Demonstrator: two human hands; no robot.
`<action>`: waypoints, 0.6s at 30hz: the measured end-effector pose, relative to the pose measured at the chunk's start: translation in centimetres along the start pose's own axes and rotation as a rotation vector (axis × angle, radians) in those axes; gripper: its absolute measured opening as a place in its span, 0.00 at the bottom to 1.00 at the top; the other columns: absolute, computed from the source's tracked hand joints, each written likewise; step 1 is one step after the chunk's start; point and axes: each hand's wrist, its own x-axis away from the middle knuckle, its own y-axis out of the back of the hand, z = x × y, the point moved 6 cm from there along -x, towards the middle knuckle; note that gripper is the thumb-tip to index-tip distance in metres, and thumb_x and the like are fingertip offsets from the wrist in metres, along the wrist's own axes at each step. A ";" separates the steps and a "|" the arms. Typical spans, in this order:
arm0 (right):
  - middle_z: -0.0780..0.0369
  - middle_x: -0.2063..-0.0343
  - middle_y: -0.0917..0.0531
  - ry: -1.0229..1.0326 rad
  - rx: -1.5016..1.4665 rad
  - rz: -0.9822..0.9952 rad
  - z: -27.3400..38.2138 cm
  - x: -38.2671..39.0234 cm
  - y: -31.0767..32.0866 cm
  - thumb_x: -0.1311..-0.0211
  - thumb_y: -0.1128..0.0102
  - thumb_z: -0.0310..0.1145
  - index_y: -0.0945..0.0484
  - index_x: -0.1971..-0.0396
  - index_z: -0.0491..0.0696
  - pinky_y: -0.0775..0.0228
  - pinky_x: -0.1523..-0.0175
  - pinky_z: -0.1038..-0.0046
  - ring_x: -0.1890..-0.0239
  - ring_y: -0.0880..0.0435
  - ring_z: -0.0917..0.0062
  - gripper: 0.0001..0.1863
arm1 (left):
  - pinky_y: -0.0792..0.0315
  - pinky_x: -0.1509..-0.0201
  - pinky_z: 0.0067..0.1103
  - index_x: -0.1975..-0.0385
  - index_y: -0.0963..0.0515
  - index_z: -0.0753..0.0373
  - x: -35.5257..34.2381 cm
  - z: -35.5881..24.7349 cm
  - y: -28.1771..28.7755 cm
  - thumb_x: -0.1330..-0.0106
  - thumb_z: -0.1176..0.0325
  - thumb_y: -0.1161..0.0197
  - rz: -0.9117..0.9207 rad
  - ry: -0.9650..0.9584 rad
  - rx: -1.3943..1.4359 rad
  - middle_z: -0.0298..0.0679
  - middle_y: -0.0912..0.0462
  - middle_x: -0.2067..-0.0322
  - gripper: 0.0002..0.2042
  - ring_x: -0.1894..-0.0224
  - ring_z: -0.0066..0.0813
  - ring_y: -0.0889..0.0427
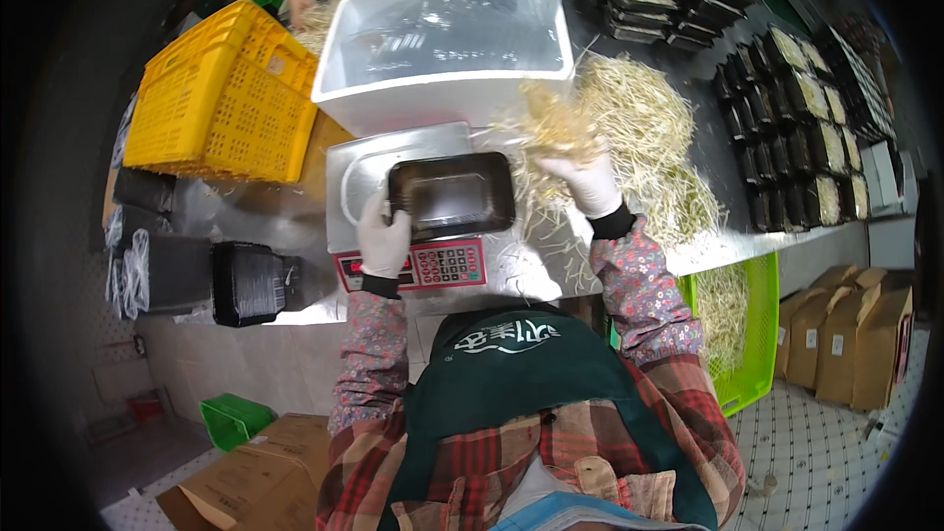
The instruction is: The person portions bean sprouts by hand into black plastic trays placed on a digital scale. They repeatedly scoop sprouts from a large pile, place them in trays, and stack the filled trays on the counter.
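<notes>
My white-gloved left hand (383,236) grips the left rim of a black plastic tray (452,199), its fingers closed on the edge. The tray has nothing in it and is over the steel platform of a weighing scale (339,221) with a red keypad panel. My right hand (590,182), also gloved, is closed round a bunch of thin, pale yellow stalks (556,128), held up right of the tray and blurred by motion. A large heap of the same stalks (639,118) lies on the steel table beside that hand.
Beyond the scale stands a white foam box (442,98) lined with clear plastic. A yellow crate (216,98) is at the left, near stacked black trays (246,285). Filled trays (796,138) are piled at the right, above a green crate (752,334). Another person's hands (300,8) work across the table.
</notes>
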 end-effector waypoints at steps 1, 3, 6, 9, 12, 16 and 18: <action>0.62 0.54 0.17 0.018 0.098 0.083 -0.7 -0.5 -2.6 0.48 0.31 0.20 0.27 0.45 0.44 0.23 0.50 0.74 0.55 0.17 0.77 0.28 | 0.27 0.49 0.21 0.43 0.26 0.70 0.4 0.0 -0.5 0.43 0.82 0.45 0.012 0.016 -0.044 0.44 0.18 0.55 0.23 0.55 0.26 0.20; 0.60 0.48 0.20 -0.001 0.421 0.315 -4.0 -1.3 -5.8 0.51 0.26 0.26 0.30 0.41 0.44 0.27 0.44 0.73 0.47 0.21 0.75 0.34 | 0.27 0.48 0.21 0.43 0.27 0.71 0.6 1.5 -0.6 0.42 0.81 0.44 0.026 0.092 0.013 0.44 0.18 0.54 0.23 0.53 0.27 0.20; 0.51 0.42 0.27 0.121 0.898 0.530 -6.3 -0.7 -7.5 0.53 0.27 0.35 0.31 0.38 0.47 0.37 0.34 0.65 0.39 0.29 0.59 0.39 | 0.27 0.49 0.19 0.42 0.27 0.70 1.2 2.8 0.4 0.42 0.80 0.43 0.014 0.361 0.167 0.44 0.19 0.53 0.24 0.52 0.25 0.20; 0.54 0.44 0.23 0.100 0.732 0.427 -4.4 -1.3 -7.4 0.50 0.30 0.32 0.28 0.40 0.47 0.37 0.34 0.66 0.40 0.26 0.64 0.33 | 0.28 0.49 0.20 0.41 0.28 0.71 1.1 3.7 3.5 0.41 0.79 0.43 -0.051 0.454 0.158 0.45 0.18 0.53 0.24 0.52 0.26 0.20; 0.59 0.48 0.19 -0.001 0.579 0.193 -5.5 -2.7 -3.9 0.45 0.31 0.32 0.24 0.43 0.47 0.34 0.37 0.69 0.44 0.23 0.72 0.27 | 0.28 0.46 0.23 0.41 0.29 0.71 0.7 5.4 6.4 0.39 0.75 0.43 -0.102 0.197 -0.010 0.48 0.19 0.52 0.24 0.50 0.33 0.20; 0.60 0.52 0.17 -0.144 0.536 -0.229 -12.3 -3.0 8.5 0.42 0.33 0.31 0.22 0.47 0.43 0.29 0.42 0.71 0.49 0.19 0.74 0.22 | 0.35 0.36 0.32 0.39 0.32 0.72 1.2 5.9 6.5 0.32 0.62 0.43 -0.064 0.180 -0.320 0.57 0.26 0.43 0.25 0.42 0.49 0.26; 0.52 0.57 0.16 0.060 0.983 -0.391 -14.8 -1.8 12.4 0.45 0.32 0.37 0.22 0.48 0.42 0.28 0.43 0.65 0.52 0.18 0.64 0.25 | 0.38 0.33 0.34 0.38 0.34 0.73 1.0 3.7 6.6 0.30 0.60 0.44 -0.159 -0.005 -0.424 0.58 0.30 0.40 0.26 0.38 0.51 0.30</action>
